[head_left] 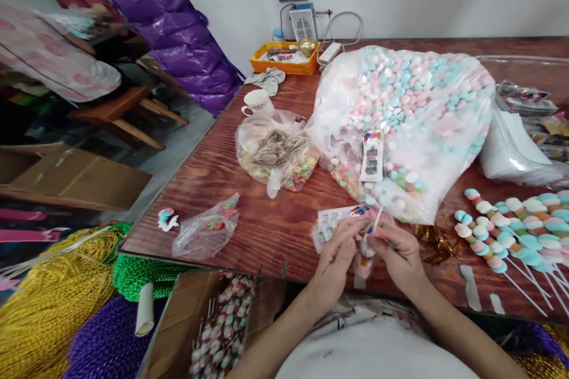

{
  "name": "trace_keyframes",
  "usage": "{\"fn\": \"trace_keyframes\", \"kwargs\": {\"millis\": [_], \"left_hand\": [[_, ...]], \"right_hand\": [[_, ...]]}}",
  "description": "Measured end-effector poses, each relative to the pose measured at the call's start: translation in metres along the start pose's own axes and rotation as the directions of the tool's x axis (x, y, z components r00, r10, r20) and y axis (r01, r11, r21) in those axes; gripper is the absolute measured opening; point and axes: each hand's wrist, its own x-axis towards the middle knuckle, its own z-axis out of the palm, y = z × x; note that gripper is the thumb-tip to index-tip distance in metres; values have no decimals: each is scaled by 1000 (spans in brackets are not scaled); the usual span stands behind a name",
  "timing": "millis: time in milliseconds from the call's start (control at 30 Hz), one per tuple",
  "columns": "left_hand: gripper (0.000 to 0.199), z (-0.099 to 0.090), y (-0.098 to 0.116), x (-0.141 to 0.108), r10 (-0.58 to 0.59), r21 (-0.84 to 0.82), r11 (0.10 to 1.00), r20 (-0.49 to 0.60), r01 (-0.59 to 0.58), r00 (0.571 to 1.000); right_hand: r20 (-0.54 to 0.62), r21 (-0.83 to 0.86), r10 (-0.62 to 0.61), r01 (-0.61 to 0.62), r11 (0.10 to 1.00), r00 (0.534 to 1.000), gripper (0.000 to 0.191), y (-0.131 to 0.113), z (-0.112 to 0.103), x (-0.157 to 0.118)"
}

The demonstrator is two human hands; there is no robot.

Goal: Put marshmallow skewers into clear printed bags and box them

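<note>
Near the table's front edge, my left hand [338,254] and my right hand [397,247] meet with fingertips pinched. Between them is a small clear printed wrapper [366,257] with a white stick [377,219] poking out of its top. My fingers partly hide what the wrapper holds. Printed labels [326,226] lie flat beside my left hand. To the right of my right hand are gold twist ties [438,243] and skewers of pastel marshmallows [528,219]. Beyond my hands rests a big clear bag of marshmallows [404,95], with a printed packet [372,157] on it.
A bag of colourful candies [302,174], a mug [258,103] and a small plastic bag [207,231] are on the left. An orange tray [284,65] stands by the wall. Below the table edge, a cardboard box [178,320] holds marshmallow skewers. Someone sits at far left.
</note>
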Motion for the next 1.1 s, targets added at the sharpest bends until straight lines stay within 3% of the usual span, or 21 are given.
{"fn": "trace_keyframes", "kwargs": {"millis": [100, 200, 333, 433, 500, 667, 800, 867, 933, 1033, 1100], "left_hand": [[46, -10, -4, -5, -205, -58, 977, 40, 207, 978], [49, -17, -4, -8, -359, -125, 922, 77, 366, 930], [51, -17, -2, -10, -434, -375, 807, 144, 455, 889], [47, -18, -1, -11, -453, -415, 765, 197, 492, 870], [44, -22, 1, -10, -460, -333, 792, 226, 512, 859], [44, -33, 10, -5, -406, -30, 900, 304, 434, 862], [34, -33, 8, 0, -378, -79, 908, 268, 411, 886], [29, -33, 5, 1, -393, -169, 881, 258, 441, 883], [24, -35, 2, 1, -391, -262, 859, 215, 439, 895], [21, -39, 1, 0, -389, -321, 846, 174, 426, 905], [21, -40, 3, 0, -408, -301, 835, 220, 460, 886]], "right_hand": [[73, -149, -94, 104, 983, 993, 14, 3, -3, 5], [158, -361, -207, 252, 898, 965, 15, 3, -2, 6], [164, -433, -277, 321, 842, 947, 16, -4, 1, 6], [164, -407, -317, 357, 841, 934, 16, -14, 1, 10], [169, -341, -267, 310, 888, 949, 19, -20, 0, 14], [157, -73, 38, -27, 997, 987, 25, -21, 5, 26], [49, 72, 160, -163, 984, 986, 17, -13, 13, 25], [-69, 31, 96, -94, 995, 993, 14, -11, 10, 19], [-133, -146, -74, 54, 988, 988, 29, -11, 0, 12], [65, -460, -290, 286, 841, 955, 31, -9, -23, 3], [228, -549, -278, 359, 755, 933, 22, -6, -35, 2]]}}
